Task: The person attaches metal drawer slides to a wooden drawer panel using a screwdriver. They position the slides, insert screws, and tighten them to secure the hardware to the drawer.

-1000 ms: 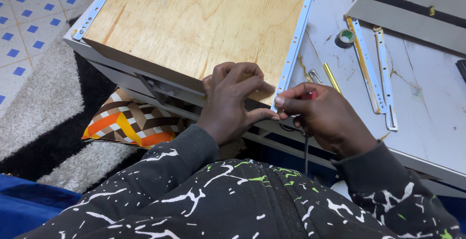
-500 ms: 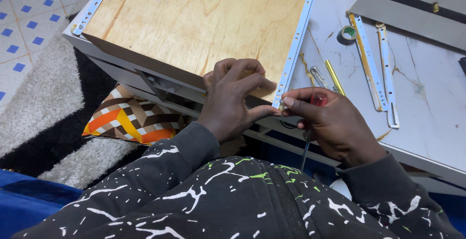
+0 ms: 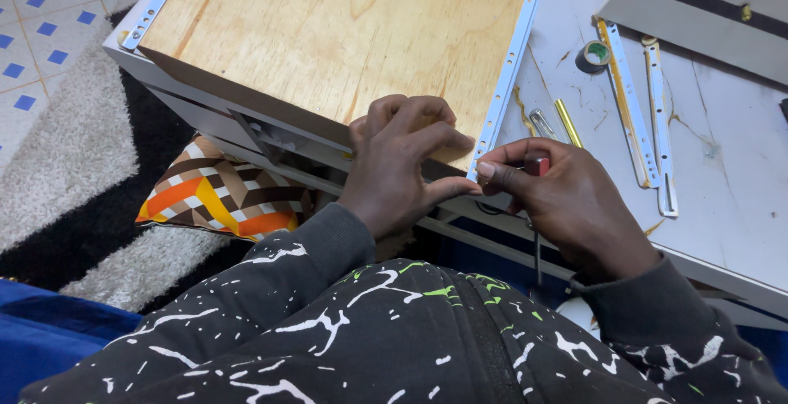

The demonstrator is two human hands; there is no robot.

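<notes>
White marbled tabletop (image 3: 722, 166) is carrying one upturned drawer with a plywood bottom (image 3: 345, 34) at twelve o'clock. Her left hand (image 3: 398, 166) is curling, half closed, fingertips pressing the drawer's near edge. Her right hand (image 3: 566, 199) is closing round one red-handled screwdriver (image 3: 538, 207) beside the drawer's right slide rail (image 3: 509, 67). Two loose rails (image 3: 644, 108) are lying at two o'clock beside one tape roll (image 3: 593, 56).

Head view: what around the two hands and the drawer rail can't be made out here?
- Head view: where the near end of the drawer rail meets the fingers is covered by the left hand and right hand.
- The red-handled tool is mostly wrapped by the right hand; its tip is hidden.
- Any screw there is too small or covered.
- The wooden drawer is cut off by the top edge.
</notes>
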